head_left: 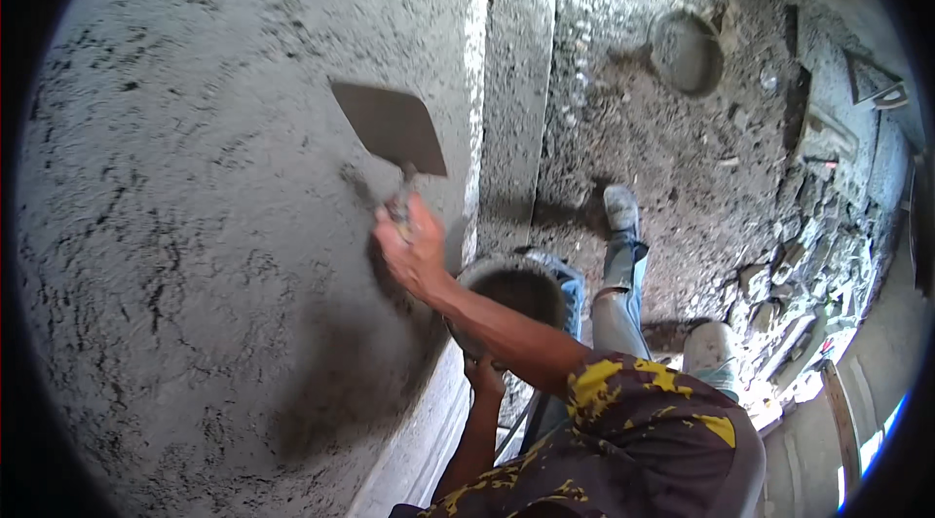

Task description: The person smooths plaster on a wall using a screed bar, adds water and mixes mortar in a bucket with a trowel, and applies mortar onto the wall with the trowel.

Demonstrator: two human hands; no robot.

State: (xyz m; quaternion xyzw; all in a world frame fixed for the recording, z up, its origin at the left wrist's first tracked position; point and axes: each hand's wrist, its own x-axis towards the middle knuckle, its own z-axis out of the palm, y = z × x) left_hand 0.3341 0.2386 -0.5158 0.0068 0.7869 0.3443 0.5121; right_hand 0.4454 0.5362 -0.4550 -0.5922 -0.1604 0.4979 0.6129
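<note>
My right hand [414, 245] grips the handle of a trowel [390, 124], its wide steel blade over the rough, wet grey plaster surface [195, 148] on the left. Below that arm, my left hand [485, 377] holds a round dark pan [511, 299] by its lower edge, close against my body and beside the plastered face. The pan is partly hidden by my right forearm; whether it contains mortar is unclear.
A grey board [516, 99] runs along the wall's base. On the debris-strewn floor [682, 177] lie a round basin [687, 51], a tool with a loop handle [877, 90] and broken rubble [789, 284]. My shoe [620, 206] rests on that ground.
</note>
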